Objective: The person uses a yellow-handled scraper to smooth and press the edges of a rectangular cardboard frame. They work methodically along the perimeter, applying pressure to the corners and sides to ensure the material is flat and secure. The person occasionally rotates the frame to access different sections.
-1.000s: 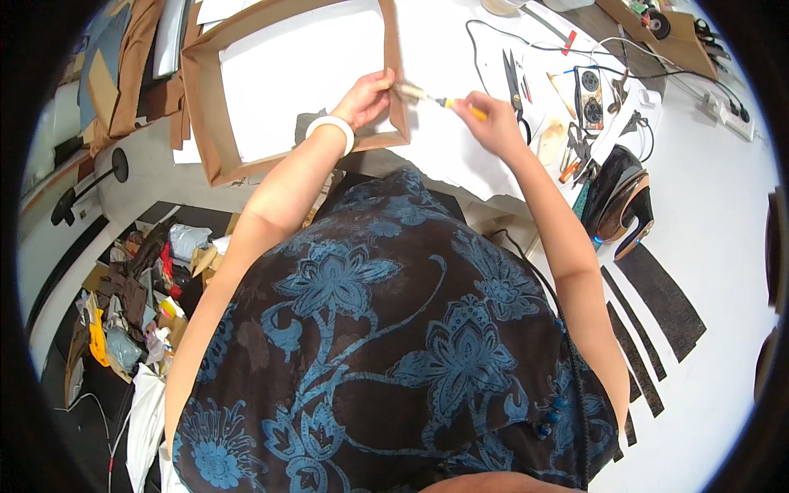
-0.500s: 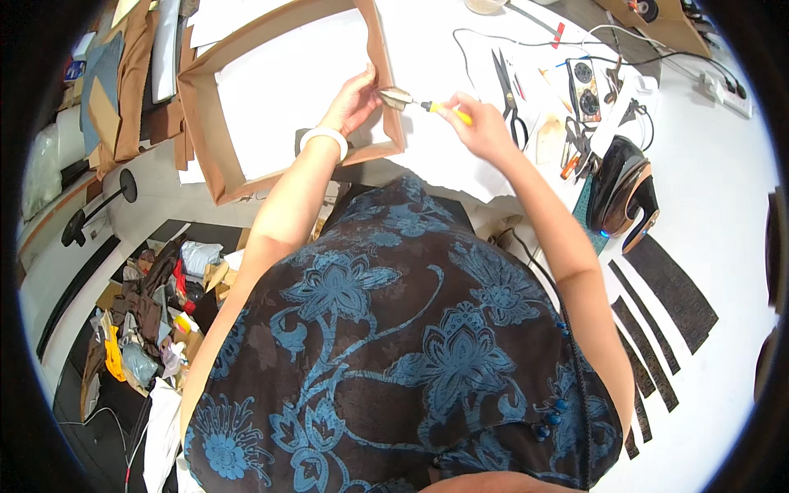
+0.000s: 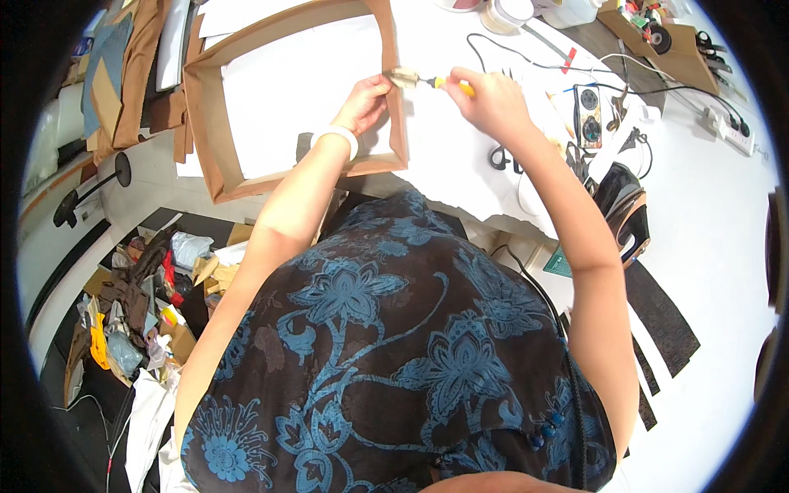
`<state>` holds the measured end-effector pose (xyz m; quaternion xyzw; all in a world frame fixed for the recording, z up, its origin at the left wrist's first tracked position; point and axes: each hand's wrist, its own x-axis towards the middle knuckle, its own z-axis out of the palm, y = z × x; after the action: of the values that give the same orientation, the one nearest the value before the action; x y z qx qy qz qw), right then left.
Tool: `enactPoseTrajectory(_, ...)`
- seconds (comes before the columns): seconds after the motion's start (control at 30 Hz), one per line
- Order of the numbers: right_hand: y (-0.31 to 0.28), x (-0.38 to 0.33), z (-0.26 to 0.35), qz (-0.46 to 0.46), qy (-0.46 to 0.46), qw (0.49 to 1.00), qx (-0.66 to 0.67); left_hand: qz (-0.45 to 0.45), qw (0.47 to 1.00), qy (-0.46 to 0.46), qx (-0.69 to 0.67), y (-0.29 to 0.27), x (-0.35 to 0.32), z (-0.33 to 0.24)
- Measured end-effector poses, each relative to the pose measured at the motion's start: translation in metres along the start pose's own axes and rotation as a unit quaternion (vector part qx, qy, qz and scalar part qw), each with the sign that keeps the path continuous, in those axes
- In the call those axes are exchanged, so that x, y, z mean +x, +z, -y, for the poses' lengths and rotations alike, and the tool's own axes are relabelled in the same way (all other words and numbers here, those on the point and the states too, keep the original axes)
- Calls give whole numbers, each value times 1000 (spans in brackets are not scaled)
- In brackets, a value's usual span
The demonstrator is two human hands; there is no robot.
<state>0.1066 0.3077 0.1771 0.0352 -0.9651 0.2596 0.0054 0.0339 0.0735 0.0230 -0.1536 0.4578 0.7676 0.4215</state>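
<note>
A shallow brown rectangular frame (image 3: 209,107) with tall walls lies at the far left of the white table, white showing inside it. Reaching in over the near wall, my left hand (image 3: 362,107) has its thumb and fingertips closed on the right wall. My right hand (image 3: 493,103) grips the yellow handle (image 3: 454,84) of a small tool whose flat, pale, leaf-shaped head (image 3: 403,78) is at that wall, just beyond my left fingertips. Whether the head is a blade or bristles cannot be made out. Black-handled scissors (image 3: 498,158) lie partly hidden beneath my right hand.
An iron (image 3: 629,218) stands to the right, near a power strip (image 3: 727,131) and loose cables. Jars (image 3: 507,12) stand at the far edge. Dark patterned strips (image 3: 657,316) lie right of my arm. Brown sheets (image 3: 136,82) are stacked left; scraps (image 3: 136,304) are heaped lower left.
The tool's head has moved farther away along the right wall with my right hand. My left fingers have shifted on that wall. The view has tilted, bringing in jars at the top.
</note>
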Motion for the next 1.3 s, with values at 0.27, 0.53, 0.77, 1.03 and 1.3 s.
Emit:
enactPoseTrajectory(0.27, -18, 17, 20, 63, -61, 994, -65, 43, 999, -2, -15, 0, -4, -7)
enactPoseTrajectory(0.53, -25, -8, 32, 159, -33, 986, -35, 48, 998, -3, -38, -1, -12, -10)
enactPoseTrajectory(0.77, -6, -11, 6, 125, 50, 991, 22, 44, 999, -17, -27, -8, -5, -5)
enactPoseTrajectory(1.03, 28, 3, -17, 27, 81, 979, 183, 33, 999, -17, -4, 0, -12, -13)
enactPoseTrajectory(1.3, 63, -65, -31, 42, 70, 952, 296, 61, 997, -38, -32, 5, -16, -21)
